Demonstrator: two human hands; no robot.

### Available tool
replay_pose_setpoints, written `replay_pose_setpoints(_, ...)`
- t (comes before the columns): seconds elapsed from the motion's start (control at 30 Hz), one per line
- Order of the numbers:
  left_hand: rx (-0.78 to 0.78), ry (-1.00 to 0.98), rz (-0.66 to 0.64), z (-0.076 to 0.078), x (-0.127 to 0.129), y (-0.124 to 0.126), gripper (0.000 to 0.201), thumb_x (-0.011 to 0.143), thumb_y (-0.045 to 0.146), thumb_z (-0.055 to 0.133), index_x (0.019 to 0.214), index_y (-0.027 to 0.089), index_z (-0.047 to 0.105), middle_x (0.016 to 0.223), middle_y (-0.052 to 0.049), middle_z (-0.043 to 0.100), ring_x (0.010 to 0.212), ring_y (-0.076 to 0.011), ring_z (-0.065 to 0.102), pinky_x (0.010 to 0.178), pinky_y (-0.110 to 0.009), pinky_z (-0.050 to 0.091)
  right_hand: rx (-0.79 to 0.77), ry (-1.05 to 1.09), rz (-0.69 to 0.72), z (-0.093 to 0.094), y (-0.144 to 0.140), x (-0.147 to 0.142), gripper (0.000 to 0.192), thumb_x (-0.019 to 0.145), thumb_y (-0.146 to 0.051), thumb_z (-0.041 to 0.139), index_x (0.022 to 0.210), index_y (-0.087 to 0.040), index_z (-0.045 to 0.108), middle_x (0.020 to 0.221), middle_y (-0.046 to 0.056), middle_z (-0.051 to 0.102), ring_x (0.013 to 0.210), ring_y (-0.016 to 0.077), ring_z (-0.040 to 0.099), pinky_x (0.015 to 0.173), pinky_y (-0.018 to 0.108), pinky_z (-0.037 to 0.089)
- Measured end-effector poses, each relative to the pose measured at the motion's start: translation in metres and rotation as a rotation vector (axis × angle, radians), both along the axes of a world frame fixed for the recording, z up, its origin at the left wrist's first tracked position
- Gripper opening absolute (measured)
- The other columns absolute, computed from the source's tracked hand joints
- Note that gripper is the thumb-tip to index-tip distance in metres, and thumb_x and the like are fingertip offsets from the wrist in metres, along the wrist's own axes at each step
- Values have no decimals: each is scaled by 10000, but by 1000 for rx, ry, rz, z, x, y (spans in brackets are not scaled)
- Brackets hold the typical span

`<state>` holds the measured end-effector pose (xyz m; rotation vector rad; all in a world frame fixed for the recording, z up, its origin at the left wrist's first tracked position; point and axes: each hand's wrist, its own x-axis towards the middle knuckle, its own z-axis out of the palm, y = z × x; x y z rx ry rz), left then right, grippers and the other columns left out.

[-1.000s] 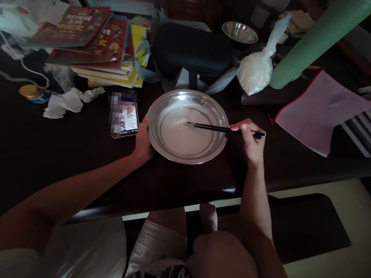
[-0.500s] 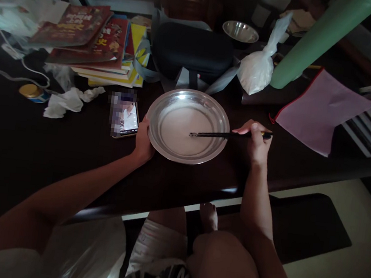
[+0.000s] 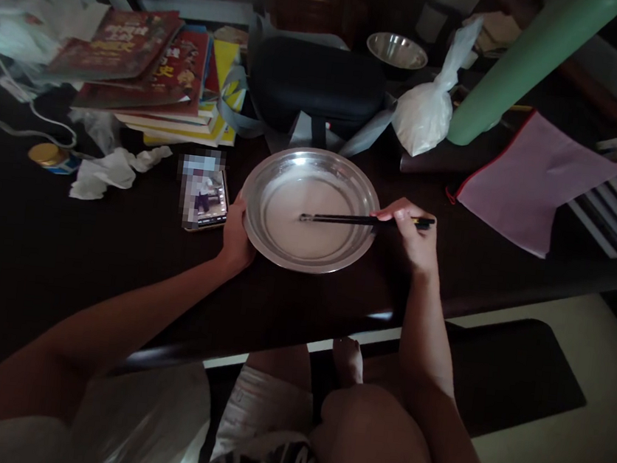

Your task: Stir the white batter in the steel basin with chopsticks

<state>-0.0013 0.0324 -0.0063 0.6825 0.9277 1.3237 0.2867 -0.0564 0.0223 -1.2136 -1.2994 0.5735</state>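
A round metal basin point(image 3: 359, 246) rests on the dark table, with a pale, whitish liquid point(image 3: 308, 235) covering its bottom. My left hand point(image 3: 238, 238) grips the basin's left rim; some of its fingers are hidden beneath the side. In my right hand point(image 3: 413, 236) is a pair of black chopsticks point(image 3: 343, 219), held nearly level across the right rim. Their tips dip into the liquid near the middle of the basin. Left of the basin, close to my left hand, lies a phone point(image 3: 206, 194) with its screen lit and partly blurred.
Behind the basin sits a black case point(image 3: 317, 80). A knotted plastic bag of white powder point(image 3: 422, 118), a green cylinder point(image 3: 504, 83) and a pink pouch point(image 3: 537, 179) stand to the right. Stacked books point(image 3: 139, 56), crumpled tissue point(image 3: 106, 175) and a gold-lidded jar point(image 3: 49, 157) are at left.
My right hand has shifted slightly left, carrying the chopstick tips left through the liquid. My left hand keeps its grip on the rim. The phone's picture has changed.
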Motion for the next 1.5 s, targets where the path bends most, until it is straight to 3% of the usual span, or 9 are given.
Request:
replay_pose_setpoints(0.2, 8, -2, -8, -3, 0, 1, 160, 896, 334, 614, 764, 243, 607, 844, -45, 753, 1105, -290, 737, 944, -378, 632, 80, 64, -167, -1, -1, 4, 508, 952, -672, 664, 653, -266, 729, 651, -10, 710, 690, 198, 769, 786, 405, 644)
replay_pose_setpoints(0.4, -8, 8, -11, -4, -2, 1, 189, 904, 365, 628, 761, 245, 603, 884, -53, 760, 1115, -289, 742, 959, -387, 634, -4, -20, -2, 0, 0, 1, 415, 918, -666, 718, 782, -285, 811, 811, 14, 815, 859, 224, 816, 874, 422, 642)
replay_pose_setpoints(0.57, 0, 16, -19, -1, -3, 1, 173, 871, 334, 669, 719, 279, 608, 797, -45, 733, 1088, -309, 739, 939, -403, 635, 71, 50, -186, -2, 0, 5, 492, 956, -667, 660, 667, -278, 743, 666, -7, 736, 713, 210, 781, 815, 422, 648)
replay_pose_setpoints(0.73, 6, 3, 3, -2, 0, 1, 125, 861, 343, 629, 769, 259, 641, 814, -36, 744, 1073, -274, 738, 948, -374, 625, -14, 16, -19, -1, -1, 3, 423, 930, -653, 709, 740, -283, 791, 759, 8, 797, 808, 230, 808, 824, 419, 648)
replay_pose_setpoints(0.83, -5, 17, 5, -2, -1, 1, 135, 869, 342, 621, 783, 246, 658, 820, -31, 753, 1044, -263, 745, 962, -362, 619, 30, 10, -65, -1, 0, 5, 388, 933, -622, 727, 760, -284, 802, 768, 1, 798, 816, 220, 809, 872, 416, 641)
replay_pose_setpoints(0.93, -21, 29, -4, 0, -1, 1, 146, 864, 342, 648, 749, 251, 641, 805, -30, 744, 1050, -266, 746, 967, -358, 616, 103, 81, -149, -2, 0, 6, 435, 961, -612, 697, 688, -281, 770, 665, -19, 742, 694, 192, 775, 796, 392, 637)
replay_pose_setpoints(1.13, -33, -11, 13, 4, 1, 0, 142, 876, 287, 597, 757, 240, 658, 787, -34, 737, 1003, -254, 747, 934, -361, 626, 4, -3, -19, -1, 0, 3, 407, 926, -643, 723, 756, -281, 798, 786, 11, 806, 828, 228, 813, 853, 422, 651)
replay_pose_setpoints(1.3, -21, -7, 0, 1, 0, 1, 157, 895, 287, 585, 763, 243, 657, 771, -32, 736, 1016, -257, 746, 921, -350, 627, 67, 39, -164, -3, 0, 5, 480, 961, -651, 665, 675, -274, 740, 672, -9, 731, 737, 210, 790, 822, 417, 650)
replay_pose_setpoints(1.5, 5, 18, 8, -5, -1, 2, 188, 897, 327, 605, 733, 247, 650, 765, -40, 732, 1066, -261, 743, 950, -322, 615, -14, -7, 7, 0, -1, 2, 402, 914, -655, 730, 781, -285, 812, 808, 11, 821, 850, 226, 819, 850, 416, 651)
